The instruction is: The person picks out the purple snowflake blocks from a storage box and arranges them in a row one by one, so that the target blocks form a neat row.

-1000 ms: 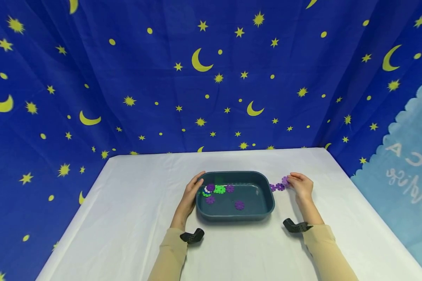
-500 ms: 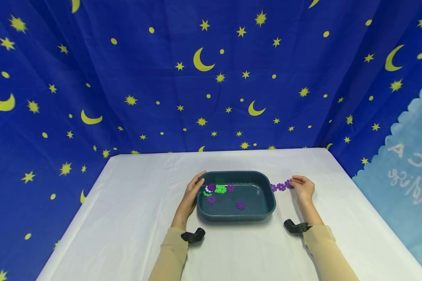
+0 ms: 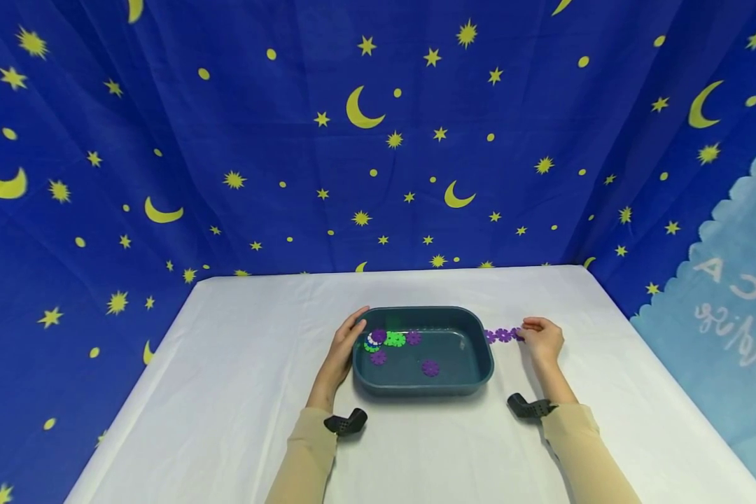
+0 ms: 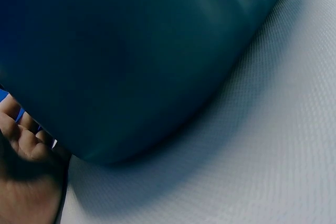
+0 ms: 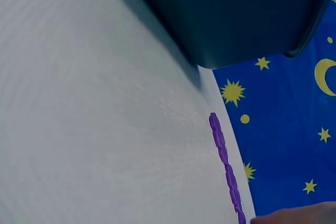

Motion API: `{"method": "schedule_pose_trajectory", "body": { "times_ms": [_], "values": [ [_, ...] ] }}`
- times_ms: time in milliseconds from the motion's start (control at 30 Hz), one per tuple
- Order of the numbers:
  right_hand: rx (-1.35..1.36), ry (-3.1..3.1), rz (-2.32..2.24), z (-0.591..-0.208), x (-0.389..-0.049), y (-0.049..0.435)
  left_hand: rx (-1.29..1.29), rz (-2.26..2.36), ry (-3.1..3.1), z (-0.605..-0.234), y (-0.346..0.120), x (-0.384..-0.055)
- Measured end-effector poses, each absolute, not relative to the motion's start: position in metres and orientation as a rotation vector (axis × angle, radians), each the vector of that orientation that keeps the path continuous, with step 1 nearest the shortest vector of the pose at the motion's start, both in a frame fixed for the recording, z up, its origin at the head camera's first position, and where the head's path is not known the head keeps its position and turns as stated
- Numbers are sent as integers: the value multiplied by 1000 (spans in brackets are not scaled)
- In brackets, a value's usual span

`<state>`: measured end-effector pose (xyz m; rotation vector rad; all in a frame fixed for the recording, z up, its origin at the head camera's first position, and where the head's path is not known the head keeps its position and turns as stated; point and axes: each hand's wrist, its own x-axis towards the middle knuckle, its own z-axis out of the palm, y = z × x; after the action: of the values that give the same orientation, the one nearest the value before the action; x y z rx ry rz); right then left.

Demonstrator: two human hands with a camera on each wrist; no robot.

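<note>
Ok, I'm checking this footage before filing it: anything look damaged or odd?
The tray and purple chain show no visible damage. The one oddity: the white lettering on the light-blue cloth at the right appears mirrored, its C facing backward.

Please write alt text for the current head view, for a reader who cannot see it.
A person's right hand holds one end of a row of purple flower-shaped pieces beside a dark teal tray, while the left hand touches the tray's opposite end. Purple and green pieces lie inside it, on a white-covered table before a starry blue curtain.
</note>
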<state>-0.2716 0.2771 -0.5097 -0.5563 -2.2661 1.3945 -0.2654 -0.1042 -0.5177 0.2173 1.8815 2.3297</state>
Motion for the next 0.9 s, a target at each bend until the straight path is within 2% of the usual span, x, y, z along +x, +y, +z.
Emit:
{"method": "schedule_pose_trajectory", "body": {
  "times_ms": [267, 567, 900],
  "values": [
    [-565, -2218, 1505, -501, -269, 277, 238, 2289, 1901, -500, -105, -256],
    [-593, -2097, 1690, -486, -267, 269, 197, 2334, 1890, -518, -104, -265],
    [-542, -1996, 1883, -463, -263, 253, 223, 2357, 1878, -519, -103, -265]
  ]
}}
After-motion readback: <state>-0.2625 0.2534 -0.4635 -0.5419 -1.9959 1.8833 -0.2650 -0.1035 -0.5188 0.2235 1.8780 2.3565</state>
